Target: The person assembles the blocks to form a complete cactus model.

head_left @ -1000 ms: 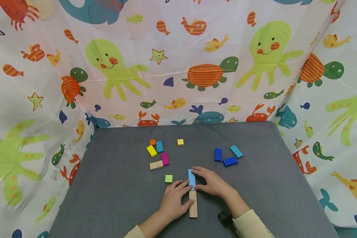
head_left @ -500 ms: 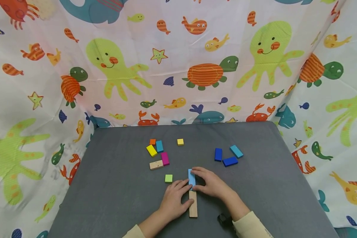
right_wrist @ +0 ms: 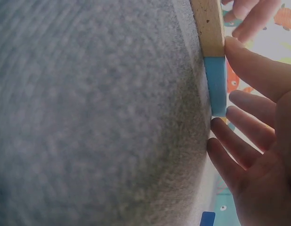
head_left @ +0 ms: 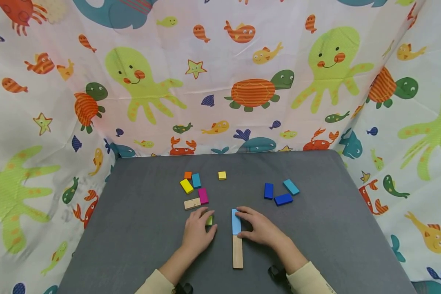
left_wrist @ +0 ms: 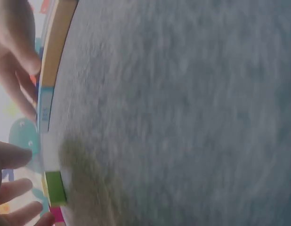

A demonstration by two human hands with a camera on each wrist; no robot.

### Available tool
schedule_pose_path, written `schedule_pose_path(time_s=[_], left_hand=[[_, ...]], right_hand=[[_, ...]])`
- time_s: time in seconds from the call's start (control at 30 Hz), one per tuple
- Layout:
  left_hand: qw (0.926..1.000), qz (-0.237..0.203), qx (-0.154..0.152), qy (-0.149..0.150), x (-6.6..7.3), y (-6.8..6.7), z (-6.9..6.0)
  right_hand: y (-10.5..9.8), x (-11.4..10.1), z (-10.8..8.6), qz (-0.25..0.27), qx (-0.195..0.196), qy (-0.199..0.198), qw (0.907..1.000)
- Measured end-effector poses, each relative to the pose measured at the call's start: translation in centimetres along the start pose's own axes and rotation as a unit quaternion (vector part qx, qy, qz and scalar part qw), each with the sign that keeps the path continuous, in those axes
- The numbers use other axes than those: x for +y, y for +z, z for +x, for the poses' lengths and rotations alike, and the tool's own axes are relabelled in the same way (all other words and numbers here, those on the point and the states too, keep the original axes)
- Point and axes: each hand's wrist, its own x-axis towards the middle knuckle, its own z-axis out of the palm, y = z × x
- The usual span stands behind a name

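Note:
A light blue block (head_left: 236,225) (right_wrist: 217,87) lies end to end with a plain wooden block (head_left: 237,253) (right_wrist: 211,35), forming a straight strip. Beside the blue block is my right hand (head_left: 262,230) (right_wrist: 265,150), its fingers relaxed and spread around the far end and its thumb near the joint; firm contact is hard to tell. My left hand (head_left: 197,232) (left_wrist: 13,188) is over a small green block (head_left: 209,221) (left_wrist: 56,188), partly covering it in the head view. In the left wrist view its fingers are spread beside that block, not curled round it.
Behind my left hand lie a short wooden block (head_left: 192,203), a magenta block (head_left: 203,196) and several coloured blocks. A small yellow block (head_left: 222,175) sits farther back. At the right are two dark blue blocks (head_left: 283,199) and a teal one (head_left: 291,187).
My left hand has left the strip of blocks and moved left and away from me, to the green block. My right hand has stayed beside the light blue block.

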Motion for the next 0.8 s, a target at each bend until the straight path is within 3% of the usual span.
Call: schedule_pose_path(time_s=[0.13,0.37,0.57,0.8], left_hand=[[0.9990,-0.030,-0.009,-0.030,-1.1,-0.1,0.5],[0.9909,-0.082,-0.075,-0.075,-2.2,-0.3,1.2],[0.9890,-0.082,-0.101,-0.070,-2.1,-0.4,1.6],[0.9909,-0.091,-0.084,-0.054,-1.5,-0.2,2.4]], right_hand=[[0.0,0.0,0.0,-0.001,-0.001,-0.004,1.0000],[0.2,0.2,0.0,-0.005,-0.007,0.002,1.0000],[0.3,0.2,0.0,-0.009,0.000,-0.006,0.9999],[0.2,0.1,0.0,-0.007,0.008,-0.007,0.9999]])
